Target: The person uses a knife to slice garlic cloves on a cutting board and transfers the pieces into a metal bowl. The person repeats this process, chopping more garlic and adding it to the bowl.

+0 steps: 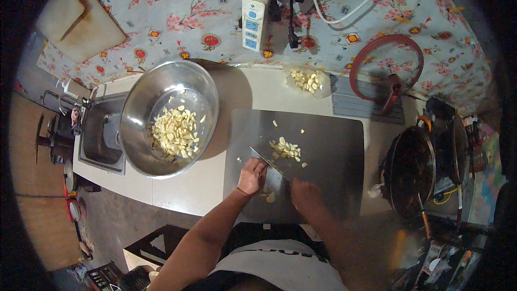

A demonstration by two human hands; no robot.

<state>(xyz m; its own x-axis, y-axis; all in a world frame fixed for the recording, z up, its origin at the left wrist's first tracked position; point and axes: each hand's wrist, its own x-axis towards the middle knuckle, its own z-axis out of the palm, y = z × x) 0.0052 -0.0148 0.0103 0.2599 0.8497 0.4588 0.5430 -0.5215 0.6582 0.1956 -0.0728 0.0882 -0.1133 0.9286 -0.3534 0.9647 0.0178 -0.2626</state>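
Note:
On the dark cutting board (331, 149), my right hand (307, 196) grips a kitchen knife (268, 163), its blade slanting up and left. My left hand (253, 176) rests on the board against the blade with fingers curled; whatever lies under the fingertips is hidden. Just beyond the knife is a small heap of sliced garlic (286, 148), with a few loose pieces around it. More pale pieces (270, 197) lie between my hands, nearer my body. To the left, a large steel bowl (210, 125) holds many garlic slices (173, 129).
A plastic bag of peeled cloves (307, 81) sits behind the board. A power strip (255, 24) hangs on the wall above. The sink (103, 129) is at the left, partly behind the bowl. A wok (412, 169) stands at the right, near a red ring-shaped object (357, 56).

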